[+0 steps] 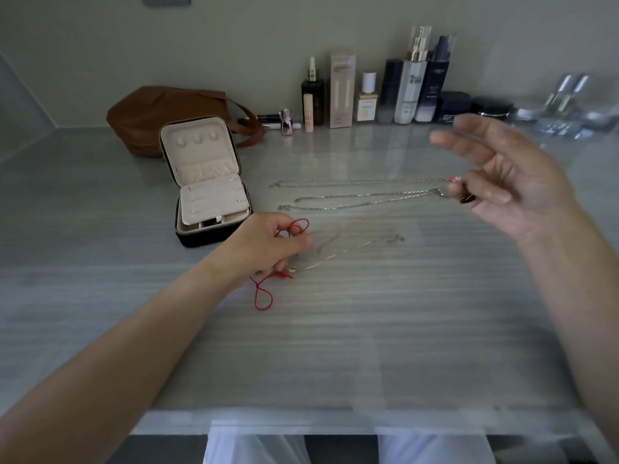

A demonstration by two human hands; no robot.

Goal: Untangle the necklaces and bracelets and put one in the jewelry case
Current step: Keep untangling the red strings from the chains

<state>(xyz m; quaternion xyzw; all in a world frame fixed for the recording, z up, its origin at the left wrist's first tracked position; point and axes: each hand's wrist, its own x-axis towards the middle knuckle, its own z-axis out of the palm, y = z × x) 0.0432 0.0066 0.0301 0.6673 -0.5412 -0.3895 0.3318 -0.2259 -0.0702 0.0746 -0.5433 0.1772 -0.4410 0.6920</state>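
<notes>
My left hand (268,246) grips a red cord bracelet (264,296) on the grey counter; loops of the cord stick out above and below the fist. A thin pale chain (348,249) trails right from that hand and looks blurred. Two silver necklaces (361,179) (355,200) lie stretched out side by side further back. My right hand (502,175) hovers above their right ends, palm up, fingers spread and holding nothing. The jewelry case (214,226) stands open at the left, lid upright, cream lining showing.
A brown leather bag (160,115) sits behind the case. Cosmetic bottles and jars (405,92) line the back wall, with clear glass bottles (562,105) at the far right. The counter's front edge (301,423) runs above my lap.
</notes>
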